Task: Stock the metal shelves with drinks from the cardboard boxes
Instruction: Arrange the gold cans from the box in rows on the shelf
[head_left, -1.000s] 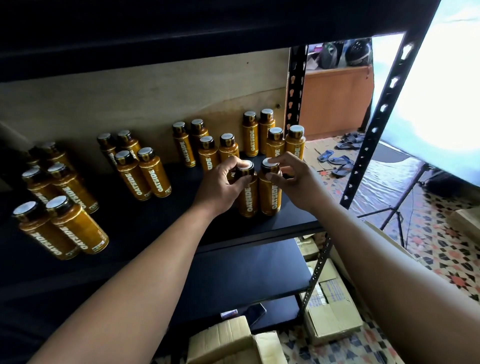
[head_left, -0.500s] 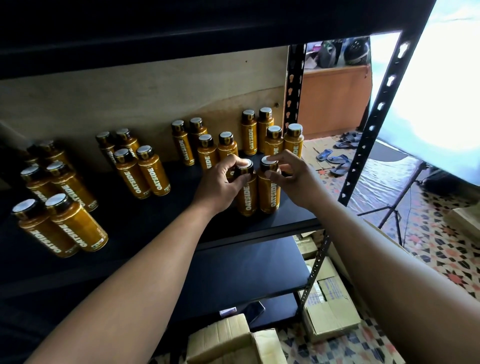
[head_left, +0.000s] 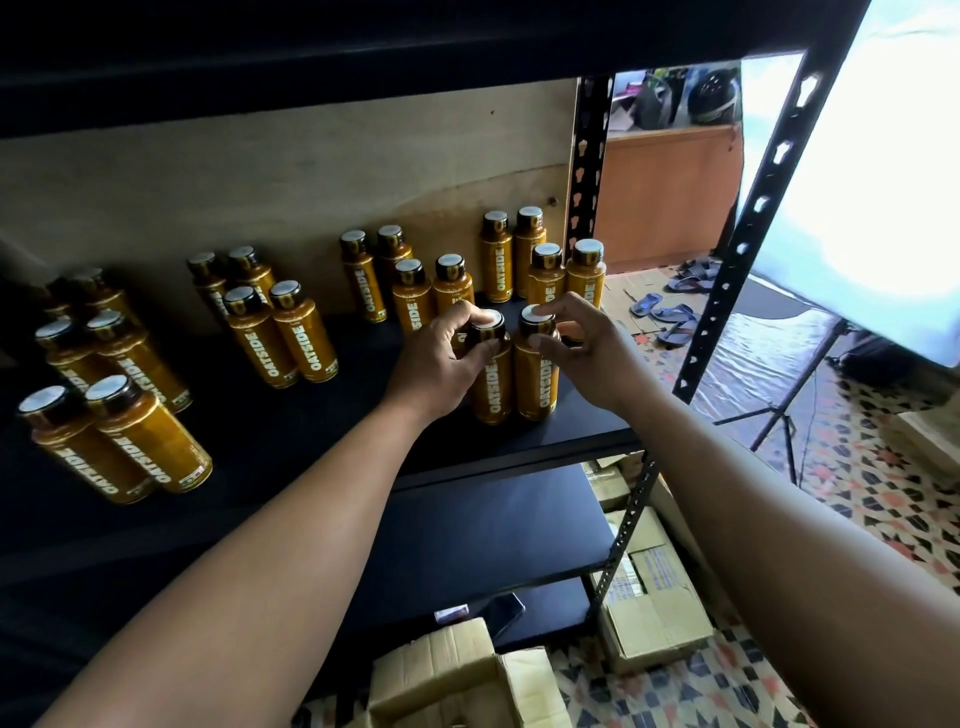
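Left hand (head_left: 441, 364) grips the left bottle (head_left: 488, 387) at its neck, right hand (head_left: 592, 353) pinches the right bottle (head_left: 537, 382) by its cap. Both stand upright, touching, on the shelf (head_left: 322, 431); cardboard boxes (head_left: 660, 623) lie below the forearms, contents hidden

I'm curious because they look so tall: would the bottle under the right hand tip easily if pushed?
Probably: the right bottle is tall on a narrow base, so a push near its cap could topple it against the left bottle. Upright it shouldn't roll; lying down, its round body likely would.
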